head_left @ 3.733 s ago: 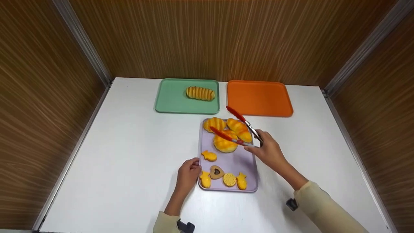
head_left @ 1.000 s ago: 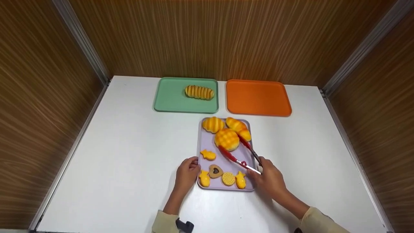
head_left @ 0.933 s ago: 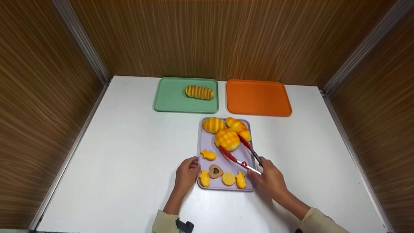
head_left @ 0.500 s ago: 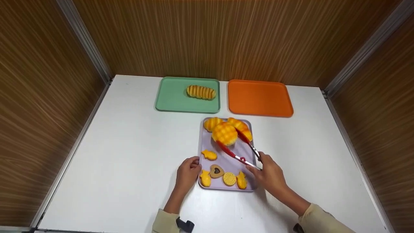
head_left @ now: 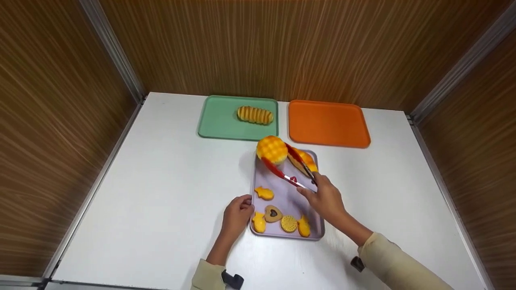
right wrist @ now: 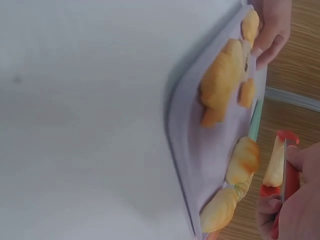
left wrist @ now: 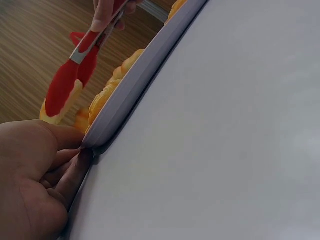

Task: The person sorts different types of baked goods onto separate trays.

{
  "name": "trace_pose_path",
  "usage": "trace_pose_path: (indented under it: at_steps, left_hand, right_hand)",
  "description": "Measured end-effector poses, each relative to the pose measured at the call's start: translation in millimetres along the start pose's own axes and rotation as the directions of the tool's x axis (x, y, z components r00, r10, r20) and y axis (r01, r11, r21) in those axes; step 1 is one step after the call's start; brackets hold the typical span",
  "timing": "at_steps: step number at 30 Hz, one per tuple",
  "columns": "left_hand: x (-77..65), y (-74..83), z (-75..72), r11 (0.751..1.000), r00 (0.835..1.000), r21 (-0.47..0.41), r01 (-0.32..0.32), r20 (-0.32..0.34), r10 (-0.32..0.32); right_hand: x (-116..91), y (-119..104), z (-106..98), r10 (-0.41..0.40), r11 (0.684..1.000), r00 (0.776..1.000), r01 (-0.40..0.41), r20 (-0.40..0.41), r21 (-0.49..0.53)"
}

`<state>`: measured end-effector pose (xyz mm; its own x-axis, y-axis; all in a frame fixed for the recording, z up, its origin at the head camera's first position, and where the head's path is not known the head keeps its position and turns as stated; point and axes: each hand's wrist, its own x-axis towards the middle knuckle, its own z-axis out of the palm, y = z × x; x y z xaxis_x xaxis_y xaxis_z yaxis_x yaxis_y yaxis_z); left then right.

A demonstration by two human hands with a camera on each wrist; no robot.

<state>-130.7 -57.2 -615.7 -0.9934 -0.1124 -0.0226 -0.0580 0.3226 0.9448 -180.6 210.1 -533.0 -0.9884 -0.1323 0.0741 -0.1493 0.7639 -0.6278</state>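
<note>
My left hand [head_left: 238, 215] pinches the left rim of the lilac tray [head_left: 291, 192]; thumb and fingers meet at its edge in the left wrist view. In my right hand [head_left: 325, 199] is a pair of red-tipped tongs [head_left: 275, 168]. Their tips clasp a round, checkered bun [head_left: 271, 148], raised over the tray's far left corner. The bun hides the striped bread behind it in the head view. A croissant [head_left: 309, 160] lies at the tray's far right. Nearer me lie several fish-shaped pieces [head_left: 264, 193], a heart cookie [head_left: 273, 214] and a round cracker [head_left: 288, 224].
Behind the lilac tray stand a green tray [head_left: 213, 127], bearing a ridged loaf [head_left: 254, 115], and an orange tray [head_left: 328, 125]. Wood-patterned panels [head_left: 258, 48] enclose the white table [head_left: 169, 181] at the back and both sides.
The spread tongs came down around the round bun, took hold of it and lifted it. They have carried it away from me and leftward. The left hand has stayed at the tray's rim.
</note>
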Motion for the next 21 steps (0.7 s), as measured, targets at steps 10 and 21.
trace_pose_path:
  at_steps: [10,21]
  left_hand:
    - [0.6,1.2,0.6,1.000,1.000,-0.004,-0.003,0.004,0.003]
    - [-3.0,-0.3,0.0,1.000,1.000,-0.009,-0.011,0.000,0.011]
  right_hand:
    - [40,-11,9,0.009,1.000,1.000,-0.009,-0.017,-0.026]
    - [81,-15,21,0.115,0.993,0.993,-0.116,0.041,0.023]
